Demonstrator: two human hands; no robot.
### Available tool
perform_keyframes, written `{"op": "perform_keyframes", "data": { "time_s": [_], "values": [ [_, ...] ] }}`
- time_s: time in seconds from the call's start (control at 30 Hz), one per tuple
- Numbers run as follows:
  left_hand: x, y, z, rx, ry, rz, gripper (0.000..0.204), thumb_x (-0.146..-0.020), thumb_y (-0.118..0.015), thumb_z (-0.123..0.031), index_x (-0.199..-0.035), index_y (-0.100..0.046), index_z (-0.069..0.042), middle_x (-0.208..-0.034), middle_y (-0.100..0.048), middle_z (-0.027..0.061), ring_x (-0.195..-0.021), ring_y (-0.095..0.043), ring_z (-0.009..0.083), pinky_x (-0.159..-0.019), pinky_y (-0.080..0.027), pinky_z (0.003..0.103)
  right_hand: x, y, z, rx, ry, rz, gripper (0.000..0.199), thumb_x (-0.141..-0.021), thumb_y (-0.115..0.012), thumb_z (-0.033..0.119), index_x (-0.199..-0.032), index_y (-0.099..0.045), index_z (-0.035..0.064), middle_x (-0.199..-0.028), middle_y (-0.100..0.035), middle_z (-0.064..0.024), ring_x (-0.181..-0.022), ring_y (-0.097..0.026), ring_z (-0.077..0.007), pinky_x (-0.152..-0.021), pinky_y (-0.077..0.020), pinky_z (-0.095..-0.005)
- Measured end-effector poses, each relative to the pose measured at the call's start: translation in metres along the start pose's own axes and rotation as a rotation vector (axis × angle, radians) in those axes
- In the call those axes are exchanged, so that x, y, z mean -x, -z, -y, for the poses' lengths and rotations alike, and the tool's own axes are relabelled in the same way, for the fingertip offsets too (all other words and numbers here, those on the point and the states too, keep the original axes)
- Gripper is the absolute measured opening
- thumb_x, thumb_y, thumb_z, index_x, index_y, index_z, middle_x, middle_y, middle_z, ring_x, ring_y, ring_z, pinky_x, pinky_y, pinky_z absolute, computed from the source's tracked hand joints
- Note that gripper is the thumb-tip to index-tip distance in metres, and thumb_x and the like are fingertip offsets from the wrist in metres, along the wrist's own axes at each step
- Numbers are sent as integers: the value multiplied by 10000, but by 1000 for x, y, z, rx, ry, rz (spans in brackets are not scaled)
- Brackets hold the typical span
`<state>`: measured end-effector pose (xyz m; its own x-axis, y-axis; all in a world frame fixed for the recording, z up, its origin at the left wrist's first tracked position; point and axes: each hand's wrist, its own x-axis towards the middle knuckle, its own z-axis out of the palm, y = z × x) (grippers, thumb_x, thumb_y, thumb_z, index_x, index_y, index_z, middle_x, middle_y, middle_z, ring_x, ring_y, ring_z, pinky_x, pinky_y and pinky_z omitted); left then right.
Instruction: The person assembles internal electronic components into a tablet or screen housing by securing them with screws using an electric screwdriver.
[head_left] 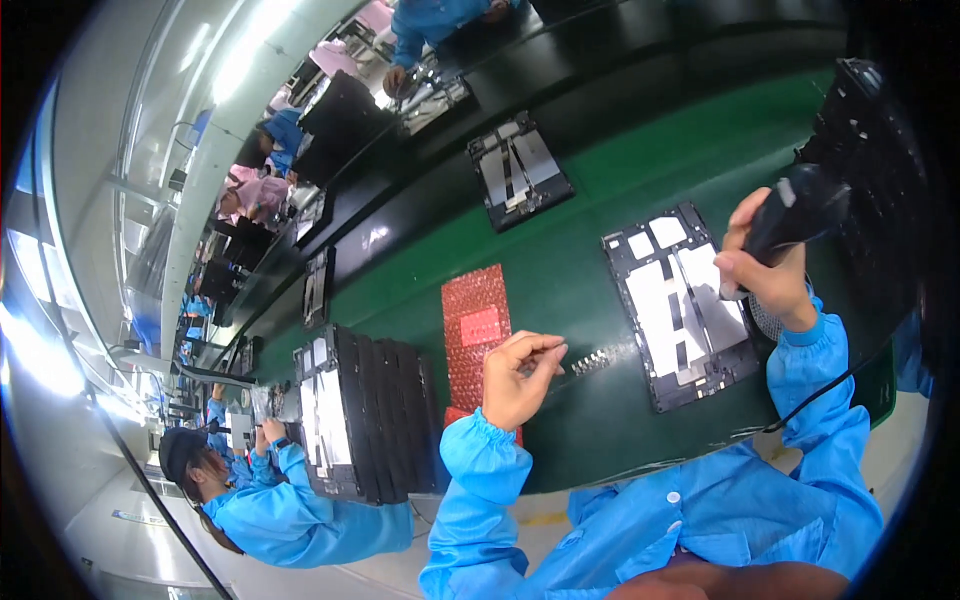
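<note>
My right hand grips a black handheld device, which is partly blurred, above the right edge of an opened tablet. The tablet lies on the green mat with its white inner panels and dark flat strips showing. To its left, my left hand is raised over the mat, thumb and fingertips pinched together. What sits in that pinch, if anything, is too small to make out. Close to those fingertips is a short row of small shiny metal pieces. A red bubble-wrap pouch lies just beyond my left hand.
Left of the pouch stands a stack of tablet housings. Another opened tablet rests on the black conveyor's near side. Black trays are piled at far right. A co-worker in blue sits at left; other people work across the line.
</note>
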<state>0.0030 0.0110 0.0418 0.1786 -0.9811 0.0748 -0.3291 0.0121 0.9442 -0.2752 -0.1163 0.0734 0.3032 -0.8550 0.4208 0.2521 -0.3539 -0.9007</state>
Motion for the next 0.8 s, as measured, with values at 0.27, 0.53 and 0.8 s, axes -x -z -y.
{"op": "perform_keyframes", "data": {
  "time_s": [0.27,0.53,0.8],
  "values": [
    [-49,-19,-2,84,29,-117,127,-741,-669,52,-863,-635,54,-746,-650,94,-593,-603,125,-553,-502,226,-32,-64,2,-143,43,94,364,-721,-661,-73,-976,-428,43,-588,-539,-40,-488,-546,-107,-452,-423,-230],
    [-86,-34,30,288,84,248,72,-777,-648,25,-838,-649,63,-757,-649,73,-594,-591,108,-568,-485,205,-48,-81,-13,-73,151,154,356,-731,-681,-52,-986,-442,19,-591,-552,-59,-497,-545,-102,-461,-431,-225],
    [-86,-58,35,335,182,251,68,-779,-644,27,-823,-616,71,-716,-639,87,-571,-598,118,-540,-491,205,-46,-78,-29,-111,118,77,305,-670,-786,74,-887,-579,20,-642,-589,-13,-610,-551,-51,-566,-432,-198]
  ]
}}
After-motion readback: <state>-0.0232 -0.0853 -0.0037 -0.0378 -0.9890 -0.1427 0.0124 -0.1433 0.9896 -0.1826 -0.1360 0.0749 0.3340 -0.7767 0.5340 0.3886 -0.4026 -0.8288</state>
